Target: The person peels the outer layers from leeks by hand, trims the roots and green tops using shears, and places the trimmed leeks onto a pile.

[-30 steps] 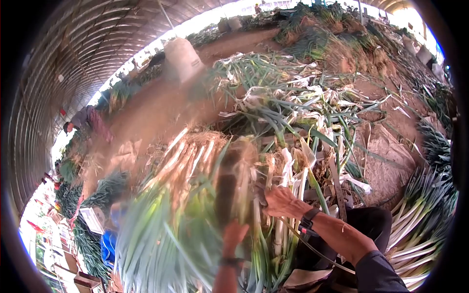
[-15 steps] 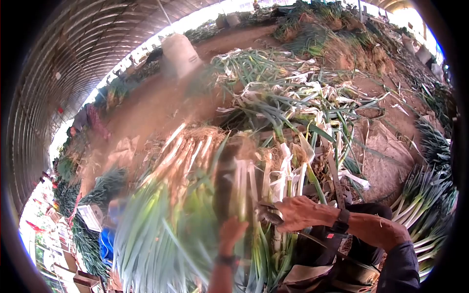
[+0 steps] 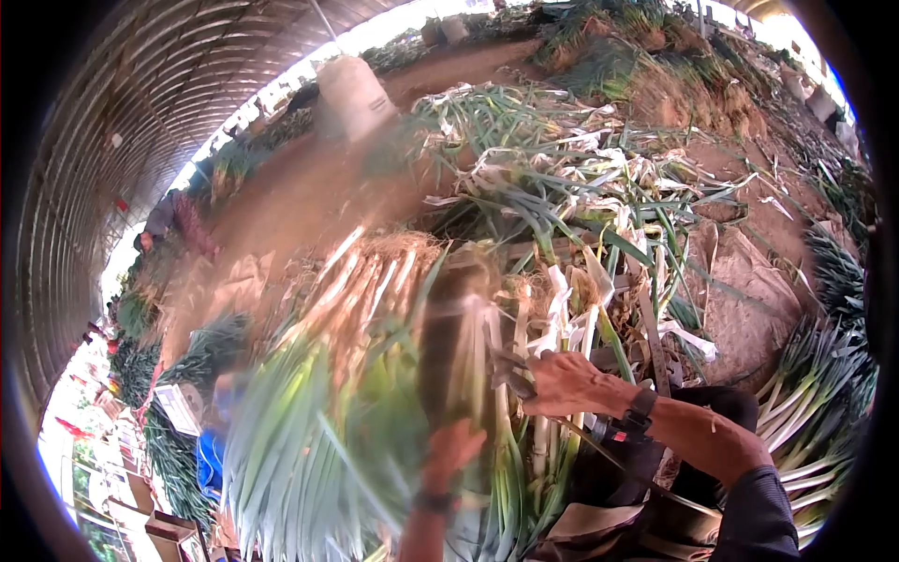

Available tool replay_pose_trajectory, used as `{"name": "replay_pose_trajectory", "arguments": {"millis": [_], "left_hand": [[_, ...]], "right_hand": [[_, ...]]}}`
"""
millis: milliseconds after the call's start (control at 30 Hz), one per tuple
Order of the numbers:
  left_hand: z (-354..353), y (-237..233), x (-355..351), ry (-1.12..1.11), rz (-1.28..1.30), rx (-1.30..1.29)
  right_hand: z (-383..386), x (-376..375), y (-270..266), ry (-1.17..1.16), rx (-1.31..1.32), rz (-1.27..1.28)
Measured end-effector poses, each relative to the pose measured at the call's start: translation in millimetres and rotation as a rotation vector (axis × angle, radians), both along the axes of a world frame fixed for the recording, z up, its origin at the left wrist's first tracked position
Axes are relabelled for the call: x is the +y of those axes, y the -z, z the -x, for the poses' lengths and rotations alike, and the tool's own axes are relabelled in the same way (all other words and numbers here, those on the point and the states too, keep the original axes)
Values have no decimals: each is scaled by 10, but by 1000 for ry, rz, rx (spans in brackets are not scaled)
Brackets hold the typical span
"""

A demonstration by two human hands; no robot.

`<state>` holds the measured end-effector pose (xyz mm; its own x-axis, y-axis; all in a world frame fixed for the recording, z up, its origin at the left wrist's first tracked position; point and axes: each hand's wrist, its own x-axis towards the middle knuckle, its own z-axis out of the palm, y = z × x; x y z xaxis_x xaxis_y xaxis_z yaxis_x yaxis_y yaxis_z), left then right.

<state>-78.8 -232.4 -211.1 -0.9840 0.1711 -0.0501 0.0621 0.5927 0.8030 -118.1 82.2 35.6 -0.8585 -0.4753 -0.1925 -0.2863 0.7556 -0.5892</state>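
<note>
My left hand (image 3: 450,450), blurred by motion, grips a thick bundle of leeks (image 3: 375,375) close to the camera, white stalks and roots pointing away and green leaves fanning toward me. My right hand (image 3: 563,383), with a black wristband, is closed around a dark blade-like tool (image 3: 510,372) pressed against the white stalks of the bundle. I cannot tell whether the blade cuts into a stalk. My dark trouser leg (image 3: 693,421) lies under the right forearm.
A heap of leek trimmings (image 3: 562,178) covers the dirt floor ahead. Cleaned leeks (image 3: 805,403) lie stacked at the right, beside brown paper (image 3: 740,281). A white sack (image 3: 348,89) stands far back. Another person (image 3: 178,220) crouches at the left under the arched roof.
My right hand has drawn back along the stalks, first toward me and right, then slightly up. My left hand keeps its hold on the bundle, which shook a little.
</note>
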Motion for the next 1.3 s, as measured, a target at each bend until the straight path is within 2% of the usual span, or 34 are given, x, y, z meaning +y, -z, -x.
{"name": "replay_pose_trajectory", "arguments": {"millis": [33,100,200,233,333,400,467,533,567,667,700,800,900,1067,1200,1300], "left_hand": [[21,72,-61,49,55,-42],[-39,-800,213,125,529,-111],[-177,-856,149,-138,401,48],[-176,-824,91,-193,444,32],[-292,-773,-6,-160,613,193],[-292,-769,55,-198,584,76],[-244,-904,202,-304,496,-47],[-201,-945,218,-290,467,-78],[-187,-956,216,-283,454,-92],[-179,-810,202,-268,513,40],[-168,-769,201,-280,507,-4],[-66,-846,279,-299,512,-132],[70,-748,293,-298,574,-231],[149,-1018,392,-268,623,-325],[154,-953,375,-274,613,-333],[143,-932,363,-265,628,-324]], "right_hand": [[-18,-10,-45,-16,-35,-13],[-66,-21,-104,-48,-70,10],[-183,-57,-159,-70,-104,5],[-205,-77,-179,-83,-125,-22],[-284,-131,-49,-171,-102,40],[-371,-127,-51,-235,-114,100],[-454,-131,-8,-308,-159,36],[-555,-147,119,-366,-174,37],[-579,-195,164,-375,-198,-42],[-688,-200,-7,-391,-246,227],[-692,-201,-10,-402,-152,324],[-627,-251,18,-310,-108,112],[-510,-256,126,-250,17,110],[-281,-249,253,-157,65,49],[-212,-186,231,-91,66,227],[-45,-198,423,-106,113,65]]}}
